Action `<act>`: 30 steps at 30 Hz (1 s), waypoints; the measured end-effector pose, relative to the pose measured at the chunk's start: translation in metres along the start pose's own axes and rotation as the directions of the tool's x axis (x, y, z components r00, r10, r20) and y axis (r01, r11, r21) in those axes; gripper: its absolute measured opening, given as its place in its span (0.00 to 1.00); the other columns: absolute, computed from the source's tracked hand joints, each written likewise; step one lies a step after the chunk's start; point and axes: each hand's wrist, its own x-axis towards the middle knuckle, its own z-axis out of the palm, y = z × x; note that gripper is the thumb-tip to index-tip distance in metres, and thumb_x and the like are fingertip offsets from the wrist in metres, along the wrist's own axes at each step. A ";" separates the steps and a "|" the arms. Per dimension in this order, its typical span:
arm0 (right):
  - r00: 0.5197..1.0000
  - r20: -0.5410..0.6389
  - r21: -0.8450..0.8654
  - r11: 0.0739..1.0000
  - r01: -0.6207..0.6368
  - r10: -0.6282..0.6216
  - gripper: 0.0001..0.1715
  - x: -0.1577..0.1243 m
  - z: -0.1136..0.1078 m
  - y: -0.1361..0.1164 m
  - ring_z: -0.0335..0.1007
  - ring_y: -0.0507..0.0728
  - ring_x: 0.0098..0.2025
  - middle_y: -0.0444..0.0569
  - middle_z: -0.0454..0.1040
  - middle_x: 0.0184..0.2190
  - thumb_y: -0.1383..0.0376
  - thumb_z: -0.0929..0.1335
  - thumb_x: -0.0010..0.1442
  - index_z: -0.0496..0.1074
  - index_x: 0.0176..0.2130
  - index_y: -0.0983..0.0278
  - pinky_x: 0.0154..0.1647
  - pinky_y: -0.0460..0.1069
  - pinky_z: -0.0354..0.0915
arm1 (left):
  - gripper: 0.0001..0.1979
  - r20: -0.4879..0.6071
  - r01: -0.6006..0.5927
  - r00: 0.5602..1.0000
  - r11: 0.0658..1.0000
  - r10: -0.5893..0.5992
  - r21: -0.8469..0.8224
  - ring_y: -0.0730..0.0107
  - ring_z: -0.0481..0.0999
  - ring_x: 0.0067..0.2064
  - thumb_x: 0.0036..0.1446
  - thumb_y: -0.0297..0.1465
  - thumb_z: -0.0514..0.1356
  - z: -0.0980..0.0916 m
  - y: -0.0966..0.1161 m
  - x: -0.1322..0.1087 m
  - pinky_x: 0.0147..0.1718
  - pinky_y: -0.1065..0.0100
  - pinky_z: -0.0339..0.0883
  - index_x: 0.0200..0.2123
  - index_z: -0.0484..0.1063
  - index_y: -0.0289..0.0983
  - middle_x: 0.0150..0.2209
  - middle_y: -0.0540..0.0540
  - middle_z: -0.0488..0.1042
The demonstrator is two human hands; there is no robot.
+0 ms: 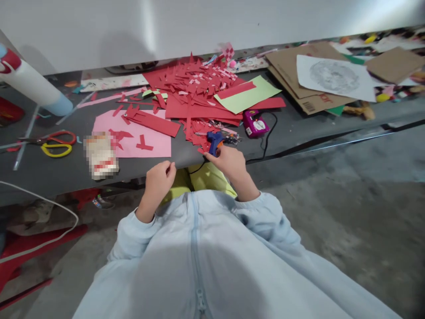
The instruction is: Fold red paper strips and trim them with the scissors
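Note:
My right hand [229, 163] is at the table's front edge, its fingers curled around the handle of a small blue hot glue gun [214, 139]. The gun's nozzle points left over a heap of red paper scraps, and part of its handle is hidden by my fingers. To the left, my left hand [159, 184] is drawn into a loose fist just off the table edge, with nothing visible in it. Beyond it lies a pink sheet [159, 148] bearing red cut shapes and a folded red paper strip [156, 122].
Red paper cuttings [195, 82] pile up behind, beside a light green sheet [249, 99]. A purple box [255, 125] with a black cord sits right. Scissors [58, 144] and a blurred-out packet [101, 155] lie left; cardboard [288, 73] and a printed drawing [335, 77] lie far right.

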 end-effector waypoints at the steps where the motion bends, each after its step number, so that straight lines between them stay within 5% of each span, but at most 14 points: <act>1: 1.000 -0.007 -0.021 1.000 -0.012 0.012 0.32 -0.001 0.001 -0.002 0.76 0.65 0.38 0.62 0.79 0.35 0.41 0.63 0.59 0.75 0.40 0.65 0.34 0.51 0.60 | 0.19 -0.018 -0.001 1.000 1.000 0.000 -0.006 0.69 0.66 0.27 0.65 0.39 0.49 -0.001 -0.009 -0.005 0.29 0.67 0.52 0.22 0.62 0.40 0.23 0.48 0.69; 15: 0.995 -0.034 -0.171 0.980 -0.102 0.097 0.22 0.004 -0.006 -0.021 0.73 0.62 0.38 0.61 0.78 0.34 0.51 0.67 0.56 0.74 0.28 0.67 0.33 0.50 0.58 | 0.19 -0.120 -0.094 0.989 0.991 0.082 -0.091 0.67 0.72 0.32 0.67 0.38 0.45 -0.018 -0.124 -0.081 0.33 0.68 0.58 0.25 0.66 0.39 0.27 0.46 0.73; 24: 0.986 0.110 -0.202 0.974 -0.101 0.125 0.26 0.001 -0.011 -0.027 0.72 0.62 0.43 0.67 0.76 0.37 0.48 0.65 0.58 0.72 0.26 0.68 0.36 0.53 0.57 | 0.17 -0.029 0.194 0.977 0.932 -0.212 -0.306 0.68 0.76 0.33 0.65 0.38 0.48 0.010 -0.171 -0.144 0.33 0.70 0.59 0.32 0.72 0.39 0.32 0.45 0.79; 27: 0.973 0.102 -0.274 0.947 -0.170 0.205 0.24 0.007 -0.008 -0.024 0.73 0.63 0.45 0.66 0.76 0.39 0.50 0.66 0.58 0.74 0.30 0.69 0.35 0.51 0.59 | 0.17 -0.048 0.300 0.942 0.898 -0.332 -0.320 0.68 0.76 0.32 0.65 0.38 0.48 0.017 -0.187 -0.163 0.32 0.70 0.58 0.33 0.73 0.38 0.32 0.45 0.80; 30: 0.986 0.058 -0.295 0.946 -0.136 0.159 0.24 0.011 -0.004 -0.020 0.74 0.66 0.42 0.66 0.77 0.37 0.51 0.67 0.57 0.75 0.35 0.71 0.33 0.52 0.61 | 0.17 -0.086 0.390 0.895 0.862 -0.437 -0.323 0.70 0.74 0.30 0.64 0.38 0.49 0.020 -0.201 -0.182 0.31 0.71 0.56 0.32 0.73 0.37 0.29 0.46 0.79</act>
